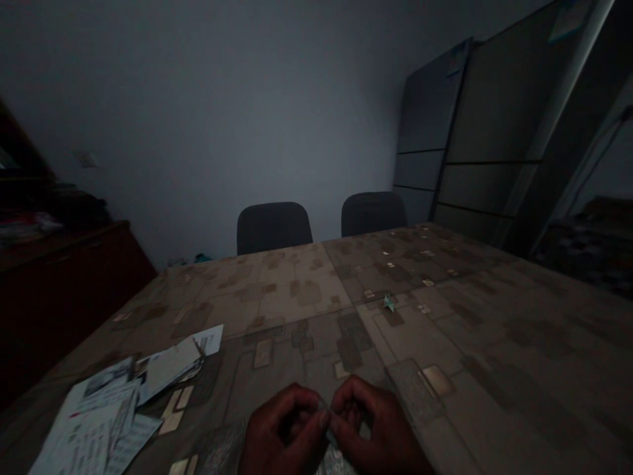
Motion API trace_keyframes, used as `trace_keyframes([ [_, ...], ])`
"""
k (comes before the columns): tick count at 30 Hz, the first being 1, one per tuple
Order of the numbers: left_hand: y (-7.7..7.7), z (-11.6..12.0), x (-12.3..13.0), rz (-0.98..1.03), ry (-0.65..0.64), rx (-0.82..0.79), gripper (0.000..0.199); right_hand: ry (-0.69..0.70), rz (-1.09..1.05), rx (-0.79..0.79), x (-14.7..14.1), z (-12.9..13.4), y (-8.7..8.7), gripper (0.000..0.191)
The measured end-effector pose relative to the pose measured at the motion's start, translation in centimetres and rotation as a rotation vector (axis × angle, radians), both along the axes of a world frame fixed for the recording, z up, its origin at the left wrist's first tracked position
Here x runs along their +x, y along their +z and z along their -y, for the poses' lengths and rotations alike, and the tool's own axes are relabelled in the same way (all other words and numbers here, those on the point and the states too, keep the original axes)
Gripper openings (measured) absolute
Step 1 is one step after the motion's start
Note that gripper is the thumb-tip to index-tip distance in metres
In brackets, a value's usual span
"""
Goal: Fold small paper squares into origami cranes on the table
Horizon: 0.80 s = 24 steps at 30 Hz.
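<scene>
Together, left hand (275, 441), right hand (388, 429) (both pinching)

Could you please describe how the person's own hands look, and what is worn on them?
The left hand and right hand are both bare, without gloves. No ring can be made out in the dim light. No sleeve shows; the picture's lower edge cuts off the forearms.

Patterned counter (494, 343)

A brown, block-printed covering (287, 290) spreads over it. Loose printed sheets (89, 415) and a paper stack (171, 367) lie toward its left edge; a small green object (389, 303) sits inward from the far right corner.
</scene>
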<state>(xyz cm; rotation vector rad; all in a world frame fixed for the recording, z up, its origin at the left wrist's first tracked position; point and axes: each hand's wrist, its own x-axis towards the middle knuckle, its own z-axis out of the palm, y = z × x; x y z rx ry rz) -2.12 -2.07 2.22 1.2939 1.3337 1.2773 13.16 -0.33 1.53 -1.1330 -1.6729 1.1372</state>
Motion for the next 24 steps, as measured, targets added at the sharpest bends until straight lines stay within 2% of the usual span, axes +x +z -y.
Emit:
trace_keyframes([
  [3, 0.5, -0.3, -0.4, -0.079, -0.01, 0.063, 0.017, 0.002, -0.015, -0.044, -0.2, 0.1, -0.1, 0.004],
  [9, -0.8, -0.8, -0.9, 0.13, -0.034, -0.065, 0.03, 0.05, -0.153, -0.245, -0.1, -0.3, -0.7, 0.008],
  [13, -0.5, -0.8, -1.2, 0.192, 0.001, -0.104, 0.031, 0.045, -0.209, -0.251, 0.2, -0.4, -0.4, 0.004],
  [15, 0.0, -0.6, -1.0, 0.158, 0.009, -0.058, 0.029, 0.068, -0.251, -0.236, 0.2, -0.3, 0.0, 0.007],
  [18, 0.6, -0.2, -0.5, 0.079, 0.007, -0.023, 0.025, 0.094, -0.168, -0.196, 0.0, 0.0, 0.3, 0.008],
  [21, 0.7, 0.1, -0.1, 0.052, 0.005, -0.032, 0.023, 0.081, -0.086, -0.184, -0.2, 0.1, -0.1, 0.01],
  [24, 0.6, -0.1, -0.3, 0.068, 0.035, -0.019, 0.024, 0.08, -0.118, -0.256, -0.2, 0.0, -0.7, 0.011],
])
